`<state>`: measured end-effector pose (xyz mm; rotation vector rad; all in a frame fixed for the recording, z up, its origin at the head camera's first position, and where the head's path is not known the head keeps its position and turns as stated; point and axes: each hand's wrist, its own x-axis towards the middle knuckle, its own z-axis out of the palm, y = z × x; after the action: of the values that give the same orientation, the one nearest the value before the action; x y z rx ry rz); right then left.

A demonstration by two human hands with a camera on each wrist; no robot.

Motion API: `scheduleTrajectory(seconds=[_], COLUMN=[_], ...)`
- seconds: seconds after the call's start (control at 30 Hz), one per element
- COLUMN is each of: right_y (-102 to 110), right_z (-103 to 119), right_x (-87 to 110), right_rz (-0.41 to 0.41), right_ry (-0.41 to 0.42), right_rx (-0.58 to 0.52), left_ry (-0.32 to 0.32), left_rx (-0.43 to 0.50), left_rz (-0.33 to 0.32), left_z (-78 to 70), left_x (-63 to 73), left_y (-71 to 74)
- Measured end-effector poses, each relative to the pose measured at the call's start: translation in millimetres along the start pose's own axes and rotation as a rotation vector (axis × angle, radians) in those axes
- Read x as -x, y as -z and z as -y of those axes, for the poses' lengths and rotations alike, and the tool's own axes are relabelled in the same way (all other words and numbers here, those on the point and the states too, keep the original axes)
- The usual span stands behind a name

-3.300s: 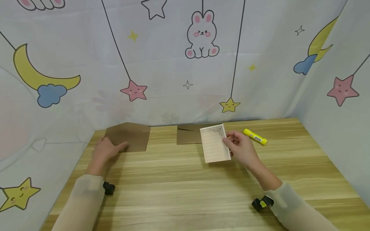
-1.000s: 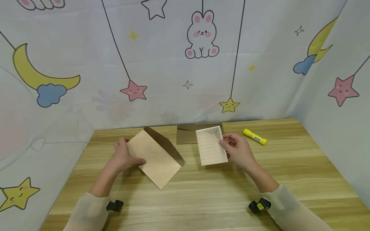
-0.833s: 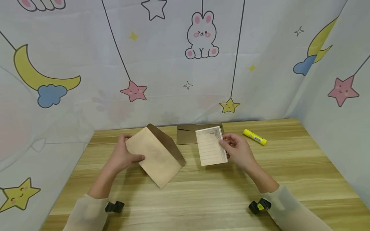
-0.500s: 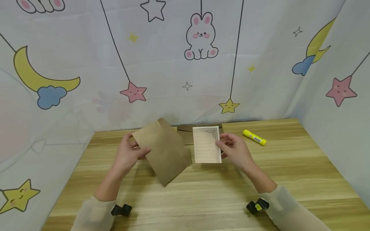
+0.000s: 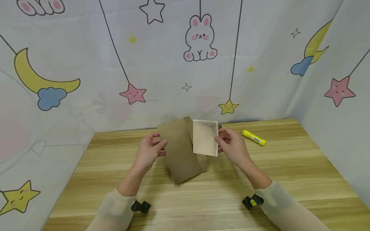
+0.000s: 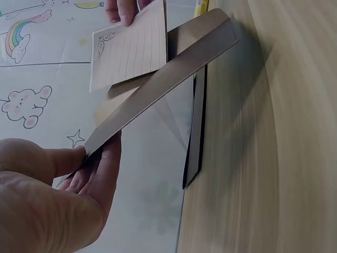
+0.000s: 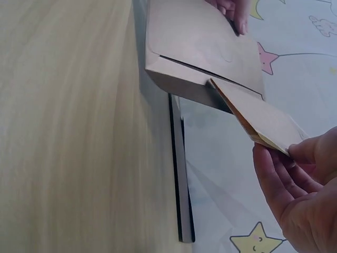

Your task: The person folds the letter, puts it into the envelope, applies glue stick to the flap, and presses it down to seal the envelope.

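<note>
My left hand (image 5: 148, 149) pinches the left edge of a brown kraft envelope (image 5: 180, 150), which is raised and tilted over the table. Its flap stands unfolded on the right side. In my right hand (image 5: 233, 146), thumb and fingers pinch a small stack of lined letter paper (image 5: 204, 138) with a corner ornament. In the head view the paper overlaps the flap. In the right wrist view the paper's near corner (image 7: 217, 87) lies by the envelope's opening, outside the pocket; whether it touches is unclear.
A second brown envelope (image 6: 196, 132) lies at the back of the table by the curtain, mostly hidden in the head view. To the right of my right hand is a yellow glue stick (image 5: 253, 138). A printed curtain (image 5: 164, 64) rises behind the wooden table (image 5: 202, 205).
My left hand has picked up the envelope from the back left, turned it and carried it right to the letter paper. My right hand has shifted slightly left with the paper.
</note>
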<state>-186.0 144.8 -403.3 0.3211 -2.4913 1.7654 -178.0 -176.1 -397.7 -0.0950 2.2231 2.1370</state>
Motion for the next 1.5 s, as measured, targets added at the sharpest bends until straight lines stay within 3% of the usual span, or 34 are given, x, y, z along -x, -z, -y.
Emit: scheduleTrajectory(seconds=[0.3,0.5,0.77,0.87,0.97,1.1,1.3,1.5], right_y=[4,1,-9,-11,-12,-10,-8,-7], right_z=[-5,-4,5,6,6,3,-1,-3], right_x=[-3.2,0.9,5.5,6.6,5.6,3.0,-2.5,-5.7], right_rz=[0.036,0.066,-0.075,-0.086,-0.055,0.006,0.129,0.204], right_ry=[-0.011,0.034,0.344,0.395,0.347,0.202,-0.021,-0.144], right_rx=[0.073,0.136,0.46,0.508,0.489,0.398,0.159,0.0], left_ry=[0.019,0.025,0.02,0.018,0.022,0.032,0.048,0.063], left_rx=[0.174,0.221,0.222,0.221,0.232,0.254,0.285,0.291], left_rz=[0.025,0.011,0.001,0.011,0.022,0.049,0.095,0.111], left_z=[2.8,5.9,3.9,2.7,2.0,2.5,4.2,7.2], left_x=[-5.5,-7.0,-6.7,-6.6,-6.5,-6.8,-8.1,-12.0], left_y=[-23.4,-31.9,-40.5,-42.4,-43.5,-43.6,-43.8,-46.2])
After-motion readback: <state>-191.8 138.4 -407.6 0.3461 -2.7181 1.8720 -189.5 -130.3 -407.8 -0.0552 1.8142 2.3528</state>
